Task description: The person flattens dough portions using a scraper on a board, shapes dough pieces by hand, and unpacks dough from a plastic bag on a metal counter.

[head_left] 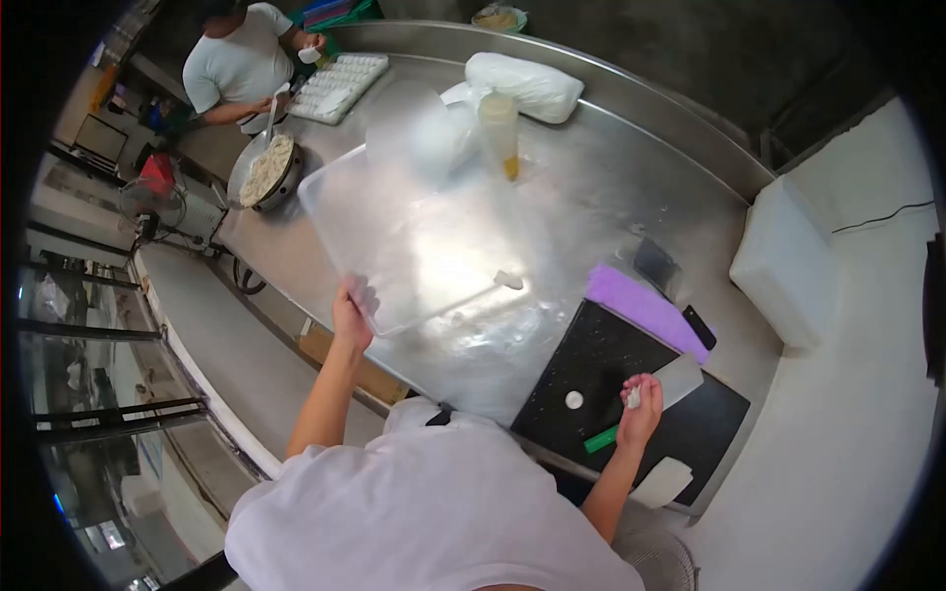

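My left hand (353, 313) grips the near left corner of a clear plastic tray (394, 236) above the steel table. A small white lump (508, 281) shows at the tray's right edge; whether it is in the tray or on the table I cannot tell. Over the black cutting board (562, 360), my right hand (641, 414) is closed with a small white piece of dough (633, 398) at its fingers. Beneath that hand lies a cleaver (678, 382) with a green handle. A round white dough piece (574, 400) sits on the board to its left.
A purple cloth (645, 307) and a black-handled blade (699, 327) lie behind the board. Farther back stand a bottle with yellow liquid (500, 128) and a white plastic bag (527, 87). A co-worker (241, 64) works by a pan of filling (266, 172) and a filled tray (340, 87).
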### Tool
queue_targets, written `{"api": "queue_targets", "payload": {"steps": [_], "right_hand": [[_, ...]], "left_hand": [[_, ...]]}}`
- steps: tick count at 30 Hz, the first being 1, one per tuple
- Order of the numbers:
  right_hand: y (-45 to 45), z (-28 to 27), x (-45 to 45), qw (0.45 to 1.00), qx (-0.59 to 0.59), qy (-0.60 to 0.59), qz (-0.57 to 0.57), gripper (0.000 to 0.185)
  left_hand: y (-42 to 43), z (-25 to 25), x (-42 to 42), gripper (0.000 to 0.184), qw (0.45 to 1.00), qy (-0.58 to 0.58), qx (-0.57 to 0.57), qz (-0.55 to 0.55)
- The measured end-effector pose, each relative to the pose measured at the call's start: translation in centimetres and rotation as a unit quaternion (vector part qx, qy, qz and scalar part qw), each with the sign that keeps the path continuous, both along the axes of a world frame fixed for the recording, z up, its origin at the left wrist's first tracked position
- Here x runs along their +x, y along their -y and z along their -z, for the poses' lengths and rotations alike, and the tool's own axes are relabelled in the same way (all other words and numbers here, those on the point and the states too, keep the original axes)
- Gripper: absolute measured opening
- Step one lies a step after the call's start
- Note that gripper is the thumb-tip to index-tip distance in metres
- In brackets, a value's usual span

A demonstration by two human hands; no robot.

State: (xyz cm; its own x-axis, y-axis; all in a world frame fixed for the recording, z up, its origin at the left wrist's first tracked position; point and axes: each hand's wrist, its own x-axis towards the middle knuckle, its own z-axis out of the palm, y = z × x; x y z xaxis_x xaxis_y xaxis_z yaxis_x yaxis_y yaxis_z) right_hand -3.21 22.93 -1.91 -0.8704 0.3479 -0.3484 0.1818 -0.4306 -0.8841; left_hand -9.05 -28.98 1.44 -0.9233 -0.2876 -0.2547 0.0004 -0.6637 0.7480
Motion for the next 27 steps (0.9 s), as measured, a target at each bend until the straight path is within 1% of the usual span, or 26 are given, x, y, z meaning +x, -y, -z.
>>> {"api": "queue_targets", "payload": {"steps": [1, 2, 3, 4, 5, 6, 7, 8, 9, 11, 13, 14, 15, 16, 17, 19, 21, 23, 24, 26, 27], "right_hand": [[1.3, -0.7, -0.4, 1.0, 0.01, -0.002, -0.005, 0.016], [2.6, -1.0, -1.0, 1.0, 0.006, -0.017, -0.011, 0.016], [4.3, -1.3, -1.7, 1.0, 0.01, -0.015, -0.013, 0.016], [6.0, -1.6, -2.1, 1.0, -0.014, -0.023, -0.006, 0.016], [7.3, -1.9, -2.2, 0.999, -0.035, -0.032, 0.001, 0.016], [8.7, -2.0, -2.4, 0.997, -0.052, -0.051, -0.013, 0.015], [10.2, -2.3, -2.5, 0.997, -0.059, -0.051, -0.019, 0.014], [11.7, -2.5, -2.5, 0.997, -0.06, -0.046, -0.027, 0.014], [12.9, -2.6, -2.5, 0.997, -0.062, -0.041, -0.033, 0.013], [14.9, -2.2, -2.4, 0.997, -0.054, -0.025, -0.039, 0.014], [16.5, -2.1, -2.7, 0.998, -0.047, -0.013, -0.044, 0.015], [17.3, -2.2, -2.8, 0.998, -0.041, -0.003, -0.047, 0.015], [17.9, -2.2, -2.9, 0.998, -0.035, 0.007, -0.049, 0.015], [18.6, -2.3, -3.1, 0.998, -0.033, 0.006, -0.045, 0.015], [19.3, -2.4, -3.4, 0.999, -0.016, 0.006, -0.048, 0.015], [20.9, -2.6, -4.1, 0.999, -0.001, 0.007, -0.044, 0.015], [22.4, -2.8, -4.7, 0.998, 0.013, 0.017, -0.054, 0.015], [23.6, -2.5, -4.7, 0.999, 0.015, 0.023, -0.04, 0.014], [24.2, -2.4, -5.0, 0.999, 0.018, 0.029, -0.032, 0.013], [25.1, -2.3, -4.8, 0.999, 0.018, 0.032, -0.02, 0.013], [25.5, -2.2, -4.4, 0.999, 0.018, 0.041, -0.019, 0.013]], "left_hand": [[2.7, 2.5, 1.8, 0.035, 0.998, 0.015, 0.034, -0.044], [5.4, 5.0, 3.3, 0.035, 0.998, 0.018, 0.038, -0.045], [8.0, 7.6, 4.6, 0.034, 0.995, 0.048, 0.039, -0.075], [9.7, 8.9, 5.7, 0.035, 0.99, 0.081, 0.042, -0.104], [9.9, 8.6, 5.7, 0.035, 0.99, 0.087, 0.049, -0.104], [9.5, 7.5, 4.8, 0.035, 0.967, 0.16, 0.081, -0.182], [9.6, 6.9, 4.3, 0.036, 0.932, 0.232, 0.109, -0.258], [10.5, 7.2, 4.7, 0.037, 0.942, 0.196, 0.114, -0.249], [11.6, 7.4, 4.5, 0.037, 0.941, 0.2, 0.116, -0.248], [14.3, 7.4, 2.3, 0.04, 0.95, 0.115, 0.039, -0.288], [15.4, 3.4, -1.0, 0.03, 0.965, 0.029, -0.026, -0.258], [15.9, 1.3, -3.5, 0.028, 0.94, 0.025, -0.212, -0.267], [16.2, -0.9, -6.3, 0.031, 0.881, 0.018, -0.39, -0.267], [15.9, -3.8, -9.1, 0.032, 0.812, -0.007, -0.515, -0.276], [15.5, -6.6, -11.9, 0.036, 0.724, -0.034, -0.629, -0.28], [14.5, -9.7, -17.3, 0.04, 0.66, -0.029, -0.716, -0.226], [13.9, -9.6, -23.1, 0.042, 0.567, -0.109, -0.794, -0.188], [13.2, -7.6, -28.7, 0.042, 0.602, -0.098, -0.783, -0.117], [12.8, -6.6, -31.2, 0.042, 0.603, -0.108, -0.782, -0.116], [12.0, -4.5, -35.7, 0.035, 0.581, -0.037, -0.808, -0.088], [11.8, -2.9, -38.1, 0.035, 0.581, -0.045, -0.808, -0.086]]}}
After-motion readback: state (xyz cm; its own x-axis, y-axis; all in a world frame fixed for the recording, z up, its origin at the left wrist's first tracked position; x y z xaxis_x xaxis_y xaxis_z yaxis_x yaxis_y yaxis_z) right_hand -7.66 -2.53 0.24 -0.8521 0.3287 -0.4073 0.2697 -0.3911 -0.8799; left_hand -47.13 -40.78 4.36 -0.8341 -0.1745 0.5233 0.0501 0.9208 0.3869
